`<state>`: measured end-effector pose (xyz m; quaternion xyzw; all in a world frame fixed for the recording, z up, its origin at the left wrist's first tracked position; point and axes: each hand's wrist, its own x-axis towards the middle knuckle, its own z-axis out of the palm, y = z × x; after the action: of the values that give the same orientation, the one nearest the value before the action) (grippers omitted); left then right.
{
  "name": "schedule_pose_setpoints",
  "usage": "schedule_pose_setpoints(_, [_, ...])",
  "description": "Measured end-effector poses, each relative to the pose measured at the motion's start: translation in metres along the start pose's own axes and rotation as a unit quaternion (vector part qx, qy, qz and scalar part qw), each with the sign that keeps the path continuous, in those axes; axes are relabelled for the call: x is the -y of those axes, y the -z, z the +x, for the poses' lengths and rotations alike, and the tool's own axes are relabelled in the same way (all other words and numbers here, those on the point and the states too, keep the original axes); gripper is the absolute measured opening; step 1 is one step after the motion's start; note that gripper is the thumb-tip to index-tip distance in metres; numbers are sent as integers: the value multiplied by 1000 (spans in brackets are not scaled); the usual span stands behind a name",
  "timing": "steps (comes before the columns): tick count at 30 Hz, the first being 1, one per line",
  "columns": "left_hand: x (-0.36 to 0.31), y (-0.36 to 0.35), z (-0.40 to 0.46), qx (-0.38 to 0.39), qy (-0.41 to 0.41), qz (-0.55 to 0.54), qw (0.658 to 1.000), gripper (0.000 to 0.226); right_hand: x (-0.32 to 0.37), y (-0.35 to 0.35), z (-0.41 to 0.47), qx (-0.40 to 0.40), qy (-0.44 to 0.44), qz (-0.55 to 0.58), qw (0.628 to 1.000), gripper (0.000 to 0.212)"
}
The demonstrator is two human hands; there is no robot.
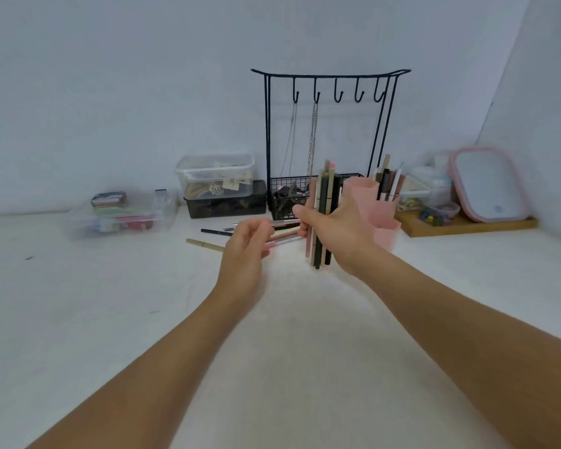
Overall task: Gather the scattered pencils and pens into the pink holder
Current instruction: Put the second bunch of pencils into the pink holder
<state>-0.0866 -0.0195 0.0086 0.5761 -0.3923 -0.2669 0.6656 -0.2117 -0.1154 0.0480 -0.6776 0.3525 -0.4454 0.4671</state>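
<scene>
My right hand (334,234) grips an upright bundle of pens and pencils (325,189), whose lower ends hang just above the white table. The pink holder (366,202) stands right behind that hand; its rear compartment holds several pens (387,183). My left hand (245,251) hovers with loosely curled fingers over a few pens (282,236) lying on the table. Whether its fingertips pinch one of them is unclear. A tan pencil (204,244) and a black pen (216,232) lie to the left of that hand.
A black wire jewellery stand (329,92) with a basket is behind the pens. Clear and dark boxes (216,176) sit at the back left, a clear organiser (120,213) further left. A wooden tray (467,225) with a pink-rimmed mirror (488,184) is on the right.
</scene>
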Motion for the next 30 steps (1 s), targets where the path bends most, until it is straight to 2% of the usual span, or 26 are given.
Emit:
schedule_pose_setpoints(4, [14, -8, 6, 43, -21, 59, 997, 15, -28, 12, -11, -15, -39, 9, 999, 17])
schedule_pose_setpoints(7, [18, -16, 12, 70, -27, 92, 993, 13, -31, 12, -7, -11, -34, 6, 999, 24])
schedule_pose_setpoints(11, [19, -32, 21, 59, -36, 86, 994, 16, -36, 9, -6, -15, -27, 17, 999, 24])
schedule_pose_setpoints(15, [21, -42, 27, 61, -56, 69, 994, 25, -40, 12, 4, -27, -32, 78, 996, 18])
schedule_pose_setpoints(19, [27, -32, 35, 51, -42, 41, 997, 33, -8, 32, 34, -18, -17, 172, 985, 16])
schedule_pose_setpoints(23, [27, -31, 42, 36, -26, 12, 999, 35, 44, 61, 84, -68, 22, 213, 974, 18])
schedule_pose_setpoints(26, [28, -33, 41, 46, -32, 28, 998, 36, 57, 73, 117, -94, 35, 181, 978, 18])
schedule_pose_setpoints(30, [27, -32, 39, 47, -27, 33, 998, 35, 39, 70, 134, -116, -12, 142, 983, 18])
